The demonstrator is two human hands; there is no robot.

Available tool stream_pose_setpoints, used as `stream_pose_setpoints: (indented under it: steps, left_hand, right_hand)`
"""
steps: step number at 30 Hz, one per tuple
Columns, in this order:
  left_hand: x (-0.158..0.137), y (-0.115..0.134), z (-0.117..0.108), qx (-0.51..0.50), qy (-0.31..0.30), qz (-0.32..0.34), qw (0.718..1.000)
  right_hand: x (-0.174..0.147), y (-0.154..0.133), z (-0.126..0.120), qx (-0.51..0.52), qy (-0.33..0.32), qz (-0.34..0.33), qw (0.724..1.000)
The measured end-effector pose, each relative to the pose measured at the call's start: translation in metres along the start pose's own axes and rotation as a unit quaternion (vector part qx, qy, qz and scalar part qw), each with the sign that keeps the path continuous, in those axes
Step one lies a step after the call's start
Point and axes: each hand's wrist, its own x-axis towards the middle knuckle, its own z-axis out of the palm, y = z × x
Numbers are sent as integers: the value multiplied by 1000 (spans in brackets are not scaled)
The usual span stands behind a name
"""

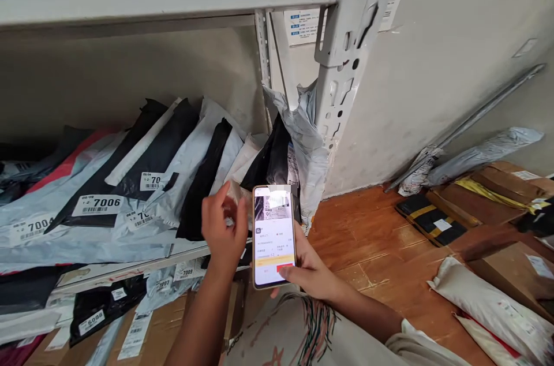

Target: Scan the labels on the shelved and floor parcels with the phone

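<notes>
My right hand [309, 265] holds a smartphone [273, 239] upright, its thumb on a red button low on the lit screen. A photo of a label fills the top of that screen. Left of the phone, my left hand [225, 227] is raised with fingers bent and apart. Behind its fingertips shows a small brownish parcel [234, 190]; whether they touch it I cannot tell. Beyond are mailer bags leaning in a row on a shelf, among them a black bag [203, 181] and one with a 7006 label [97, 204].
A white perforated rack post [340, 77] rises at the right end of the shelf, with a crumpled grey bag [303, 135] against it. Below, a lower level holds more labelled parcels [108, 308]. Cardboard boxes [497, 187] and a white sack [485, 297] lie on the wooden floor [367, 245].
</notes>
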Motion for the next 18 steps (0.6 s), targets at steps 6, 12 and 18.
stream_pose_setpoints:
  steps: [6, 12, 18]
  left_hand:
    - [-65, -24, -41, -368, -124, -368, 845]
    - [-95, -17, -58, -458, -203, -438, 747]
    - [-110, -10, -79, -496, -203, -495, 684]
  right_hand:
    - [8, 6, 0, 9, -30, 29, 999]
    - [18, 17, 7, 21, -73, 75, 994]
    - [29, 35, 9, -13, -117, 84, 990]
